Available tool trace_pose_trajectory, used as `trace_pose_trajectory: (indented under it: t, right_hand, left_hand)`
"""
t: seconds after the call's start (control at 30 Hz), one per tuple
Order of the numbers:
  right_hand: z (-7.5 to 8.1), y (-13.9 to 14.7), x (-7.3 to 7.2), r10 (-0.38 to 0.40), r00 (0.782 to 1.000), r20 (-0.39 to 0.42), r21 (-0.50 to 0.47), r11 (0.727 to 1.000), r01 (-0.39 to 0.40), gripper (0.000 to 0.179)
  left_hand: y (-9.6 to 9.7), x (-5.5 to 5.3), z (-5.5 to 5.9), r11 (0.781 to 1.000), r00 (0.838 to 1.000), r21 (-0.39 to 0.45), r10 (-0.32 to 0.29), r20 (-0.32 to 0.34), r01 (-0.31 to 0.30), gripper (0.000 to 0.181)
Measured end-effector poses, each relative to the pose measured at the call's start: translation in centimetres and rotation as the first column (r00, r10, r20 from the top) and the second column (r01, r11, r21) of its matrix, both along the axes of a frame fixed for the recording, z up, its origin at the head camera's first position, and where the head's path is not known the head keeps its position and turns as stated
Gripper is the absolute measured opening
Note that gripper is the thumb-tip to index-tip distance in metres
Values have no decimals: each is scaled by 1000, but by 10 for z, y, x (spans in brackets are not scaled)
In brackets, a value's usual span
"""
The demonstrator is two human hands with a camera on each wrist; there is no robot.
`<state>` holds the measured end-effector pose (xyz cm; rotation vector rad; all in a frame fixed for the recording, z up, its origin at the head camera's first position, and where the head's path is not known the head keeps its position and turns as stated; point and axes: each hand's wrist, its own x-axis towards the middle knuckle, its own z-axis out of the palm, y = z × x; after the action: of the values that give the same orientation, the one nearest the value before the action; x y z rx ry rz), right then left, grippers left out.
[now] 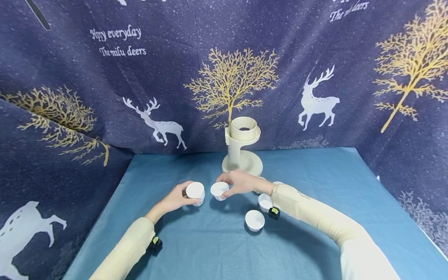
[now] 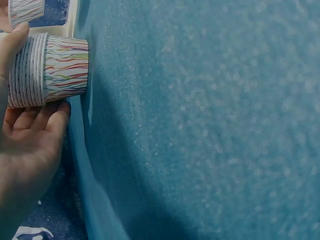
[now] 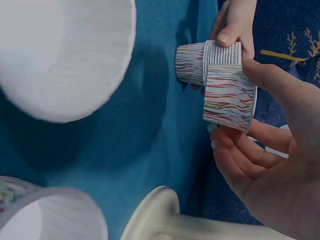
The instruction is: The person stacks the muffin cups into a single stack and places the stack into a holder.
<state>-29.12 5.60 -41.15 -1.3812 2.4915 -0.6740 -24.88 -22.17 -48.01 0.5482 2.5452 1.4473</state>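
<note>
blue cloth [image 1: 217,249], l/r fingers [image 2: 61,120] [image 3: 235,167] cup-wide round stack [image 2: 55,70]/cup [image 3: 230,97]

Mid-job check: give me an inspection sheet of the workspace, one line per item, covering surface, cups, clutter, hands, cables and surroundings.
Surface: blue-covered table, some shadows on it.
Job's things: nested cup stack and a single cup, both in hand; front loose cup upright, mouth up; other loose cups behind it, partly hidden by the right arm.
Clutter: cream stand at the back; its role is unclear.
Left hand: fingers curled around the cup stack.
Right hand: pinches the single cup beside the stack, apparently above the table.
Cables: nothing seen.
Surroundings: dark blue printed backdrop behind and at the sides.
</note>
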Motion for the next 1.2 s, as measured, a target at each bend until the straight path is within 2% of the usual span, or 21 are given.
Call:
trace_pose_trajectory:
  t: [0.23, 0.43, 0.67, 0.87, 0.93, 1.2]
  right_hand:
    - [4, -13, 5, 3, 1000, -28, 17, 1000, -2, 48]
    - [3, -25, 7, 26, 1000, 8, -22, 999, -26, 46]
    - [3, -30, 4, 49, 999, -7, -88, 995, -50, 41]
    - [2, -30, 3, 46, 998, 42, -120, 992, -41, 45]
    - [2, -31, 5, 56, 997, 51, -136, 990, -48, 45]
    - [6, -37, 10, 38, 998, 50, -182, 983, -28, 41]
  left_hand:
    - [0, -1, -1, 1000, 1000, 1, -16, -16, 16, 56]
    - [-1, -1, -2, 999, 999, 24, -49, -17, 49, 54]
    - [0, -1, 1, 999, 1000, 22, -29, 7, 29, 54]
    - [0, 0, 2, 999, 999, 19, -26, 29, 26, 53]
    - [1, 1, 5, 999, 999, 21, -28, 36, 28, 54]
    - [7, 14, 29, 999, 997, 14, -46, 58, 45, 54]
